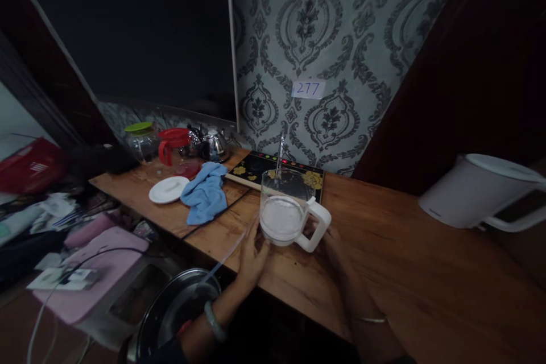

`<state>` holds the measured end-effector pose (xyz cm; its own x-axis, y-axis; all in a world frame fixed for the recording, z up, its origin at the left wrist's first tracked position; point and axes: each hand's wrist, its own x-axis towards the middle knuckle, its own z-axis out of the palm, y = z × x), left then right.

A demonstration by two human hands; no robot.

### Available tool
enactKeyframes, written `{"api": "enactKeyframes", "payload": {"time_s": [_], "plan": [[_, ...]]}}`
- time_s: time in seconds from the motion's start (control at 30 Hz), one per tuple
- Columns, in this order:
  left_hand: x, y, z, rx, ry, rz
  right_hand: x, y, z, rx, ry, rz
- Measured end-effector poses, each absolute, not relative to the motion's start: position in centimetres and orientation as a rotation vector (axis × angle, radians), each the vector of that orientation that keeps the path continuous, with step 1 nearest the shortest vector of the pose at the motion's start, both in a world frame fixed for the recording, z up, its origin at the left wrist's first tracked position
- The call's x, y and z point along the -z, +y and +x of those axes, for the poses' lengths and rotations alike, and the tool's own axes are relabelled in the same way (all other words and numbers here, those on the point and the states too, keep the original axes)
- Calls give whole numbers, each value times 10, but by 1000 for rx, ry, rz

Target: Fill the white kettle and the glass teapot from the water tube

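Both hands steady a clear jug (286, 210) near the front edge of the wooden surface (396, 256). The left hand (252, 253) lies open against its base — fingers spread — while the right hand (330, 239) curls at the white handle. White contents fill the bottom; a stirrer (279, 159) stands inside. Best to keep the base flat and the grip firm, lest it tip.

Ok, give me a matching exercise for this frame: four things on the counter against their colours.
Things:
1. jug
2. cloth
3. lid
4. hob

Colours:
A. blue
B. black with gold flowers
C. clear, white handle
D. white

Pairs: 1-C, 2-A, 3-D, 4-B

The left hand touches the jug's base; the right hand is at its handle.
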<state>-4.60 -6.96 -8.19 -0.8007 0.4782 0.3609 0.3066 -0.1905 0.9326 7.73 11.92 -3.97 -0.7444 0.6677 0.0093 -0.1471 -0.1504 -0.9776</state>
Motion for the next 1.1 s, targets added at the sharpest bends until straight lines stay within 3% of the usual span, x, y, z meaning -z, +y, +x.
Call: {"api": "enactKeyframes", "payload": {"time_s": [1.1], "plan": [[79,-72,-47,-2095,1930,962,33,110,79,-1941,-1498,-604]]}}
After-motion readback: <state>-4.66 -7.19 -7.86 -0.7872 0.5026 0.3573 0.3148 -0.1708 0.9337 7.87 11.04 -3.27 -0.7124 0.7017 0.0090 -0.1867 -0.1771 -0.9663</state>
